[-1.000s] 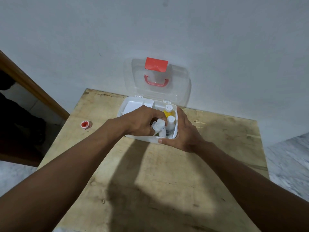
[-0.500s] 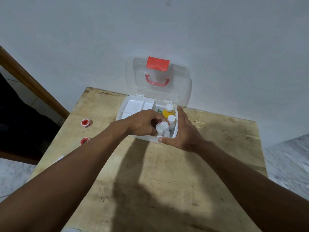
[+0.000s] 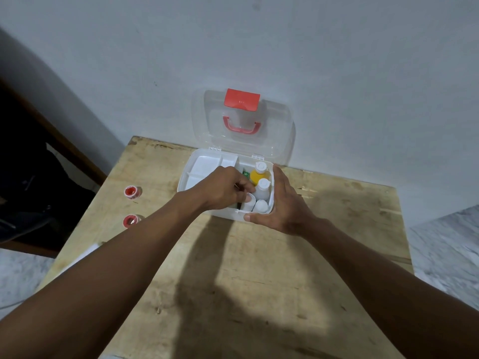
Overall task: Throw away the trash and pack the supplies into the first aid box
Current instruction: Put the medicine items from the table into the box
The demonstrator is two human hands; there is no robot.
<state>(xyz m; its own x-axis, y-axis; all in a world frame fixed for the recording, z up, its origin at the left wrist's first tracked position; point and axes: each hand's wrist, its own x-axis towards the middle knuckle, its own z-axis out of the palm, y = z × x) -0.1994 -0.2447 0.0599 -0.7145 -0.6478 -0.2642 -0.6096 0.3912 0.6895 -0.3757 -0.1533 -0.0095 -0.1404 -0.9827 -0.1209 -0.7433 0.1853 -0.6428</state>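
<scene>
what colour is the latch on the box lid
The latch is red-orange, clearest in the head view.

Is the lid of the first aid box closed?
No, the clear lid stands upright and open behind the first aid box.

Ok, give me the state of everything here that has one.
First aid box: open, lid raised.
Yellow bottle: capped, upright in the box.
White bottle: capped, upright in the box.
Two red-rimmed rolls: on the table, not packed.
Left hand: fingers curled inside the box; grip unclear.
Right hand: flat against the box's right side.
</scene>
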